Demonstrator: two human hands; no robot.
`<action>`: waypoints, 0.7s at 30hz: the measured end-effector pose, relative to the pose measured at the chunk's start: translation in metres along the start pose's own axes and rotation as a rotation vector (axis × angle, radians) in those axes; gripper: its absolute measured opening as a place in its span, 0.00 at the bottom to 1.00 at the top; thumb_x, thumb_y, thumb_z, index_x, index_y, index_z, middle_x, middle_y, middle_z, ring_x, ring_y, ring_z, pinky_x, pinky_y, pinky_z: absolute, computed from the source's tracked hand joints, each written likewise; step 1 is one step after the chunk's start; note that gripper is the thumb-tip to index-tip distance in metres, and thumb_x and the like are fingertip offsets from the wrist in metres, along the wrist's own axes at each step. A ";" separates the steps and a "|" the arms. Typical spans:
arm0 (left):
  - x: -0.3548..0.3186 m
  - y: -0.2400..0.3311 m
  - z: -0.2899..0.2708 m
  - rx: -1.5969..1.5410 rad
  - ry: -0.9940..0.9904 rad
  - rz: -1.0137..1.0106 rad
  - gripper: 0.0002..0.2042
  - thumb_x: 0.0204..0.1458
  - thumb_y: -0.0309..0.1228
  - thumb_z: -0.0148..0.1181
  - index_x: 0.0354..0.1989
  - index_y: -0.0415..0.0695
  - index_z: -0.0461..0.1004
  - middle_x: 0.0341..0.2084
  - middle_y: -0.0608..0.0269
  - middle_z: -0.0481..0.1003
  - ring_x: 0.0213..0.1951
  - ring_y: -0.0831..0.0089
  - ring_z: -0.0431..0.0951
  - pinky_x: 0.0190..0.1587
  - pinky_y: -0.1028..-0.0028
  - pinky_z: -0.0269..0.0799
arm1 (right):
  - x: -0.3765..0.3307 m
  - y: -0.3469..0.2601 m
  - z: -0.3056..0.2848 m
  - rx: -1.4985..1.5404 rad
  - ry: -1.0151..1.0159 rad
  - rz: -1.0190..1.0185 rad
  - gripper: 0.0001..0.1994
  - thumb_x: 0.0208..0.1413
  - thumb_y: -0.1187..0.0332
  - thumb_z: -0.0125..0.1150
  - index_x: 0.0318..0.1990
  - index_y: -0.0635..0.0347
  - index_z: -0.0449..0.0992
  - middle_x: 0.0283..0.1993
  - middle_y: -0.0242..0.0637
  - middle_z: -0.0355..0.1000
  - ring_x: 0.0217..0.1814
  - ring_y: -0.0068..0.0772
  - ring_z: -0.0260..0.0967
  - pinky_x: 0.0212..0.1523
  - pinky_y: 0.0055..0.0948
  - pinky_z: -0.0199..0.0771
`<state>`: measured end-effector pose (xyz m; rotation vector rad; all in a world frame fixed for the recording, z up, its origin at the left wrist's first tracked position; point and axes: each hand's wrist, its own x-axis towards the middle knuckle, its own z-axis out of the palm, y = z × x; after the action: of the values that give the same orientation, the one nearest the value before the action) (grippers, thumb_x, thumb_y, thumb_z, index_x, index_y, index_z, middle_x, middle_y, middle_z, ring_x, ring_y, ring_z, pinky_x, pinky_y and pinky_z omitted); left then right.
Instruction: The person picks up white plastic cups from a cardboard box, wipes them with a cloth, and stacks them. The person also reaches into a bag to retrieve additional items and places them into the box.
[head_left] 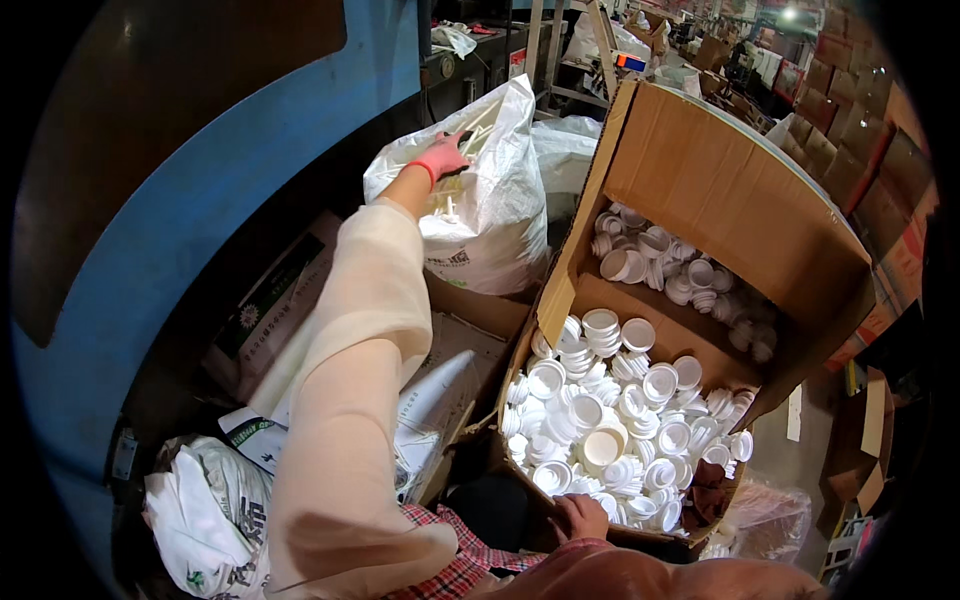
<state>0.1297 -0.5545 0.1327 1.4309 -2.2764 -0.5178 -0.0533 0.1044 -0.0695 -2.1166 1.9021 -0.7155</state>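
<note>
The white woven sack (490, 190) stands open-mouthed at the far side, against the blue machine wall (200, 170), holding a heap of thin white plastic pieces (450, 205). They look light, stiff and loose, likely to slide off each other, so a handful from the top of the heap seems the best hold; the sack itself is soft and would slump if tugged by its rim. The left hand (440, 157), in a pink glove, reaches into the sack mouth with its grip spread over the pieces, not visibly closed on any. The right hand (580, 517) rests on the near edge of the cardboard box (720, 190), fingers curled on the rim. That box, just right of the sack, is full of white plastic caps (610, 410). More printed sacks (210, 510) lie crumpled at lower left.
</note>
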 end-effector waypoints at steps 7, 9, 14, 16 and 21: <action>-0.047 0.023 -0.056 0.039 -0.145 0.209 0.43 0.33 0.38 0.72 0.65 0.62 0.61 0.64 0.34 0.52 0.61 0.45 0.64 0.61 0.63 0.63 | 0.125 -0.036 -0.094 -0.090 0.073 -0.456 0.19 0.39 0.78 0.63 0.44 0.60 0.75 0.47 0.45 0.70 0.40 0.46 0.67 0.38 0.37 0.69; -0.064 0.007 -0.063 0.096 -0.112 0.186 0.44 0.33 0.39 0.73 0.65 0.57 0.59 0.63 0.34 0.54 0.61 0.45 0.64 0.61 0.63 0.62 | 0.210 -0.078 -0.115 -0.146 0.066 -0.672 0.17 0.41 0.78 0.60 0.43 0.64 0.75 0.46 0.46 0.72 0.44 0.47 0.69 0.44 0.40 0.72; -0.084 -0.006 -0.061 0.176 -0.058 0.134 0.47 0.34 0.50 0.72 0.64 0.41 0.59 0.61 0.41 0.63 0.62 0.51 0.65 0.62 0.64 0.61 | 0.416 -0.119 -0.112 -0.474 0.099 -0.797 0.19 0.45 0.73 0.56 0.49 0.64 0.71 0.53 0.45 0.68 0.59 0.46 0.62 0.58 0.40 0.62; -0.073 -0.022 -0.059 0.031 -0.080 0.130 0.44 0.34 0.51 0.72 0.60 0.39 0.65 0.56 0.43 0.69 0.59 0.54 0.68 0.60 0.66 0.63 | 0.491 -0.116 -0.104 -0.641 0.101 -0.717 0.16 0.49 0.71 0.54 0.47 0.62 0.72 0.51 0.43 0.70 0.61 0.44 0.62 0.60 0.45 0.60; -0.094 -0.020 -0.059 -0.069 -0.302 0.126 0.46 0.36 0.45 0.74 0.65 0.47 0.58 0.54 0.49 0.71 0.52 0.60 0.73 0.53 0.67 0.69 | 0.553 -0.093 -0.092 -0.886 -0.117 -0.353 0.16 0.47 0.70 0.54 0.45 0.56 0.77 0.50 0.40 0.72 0.63 0.43 0.60 0.59 0.64 0.53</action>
<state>0.2128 -0.4832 0.1595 1.2355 -2.5326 -0.8117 0.0117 -0.4061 0.1713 -2.9499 2.0107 0.3021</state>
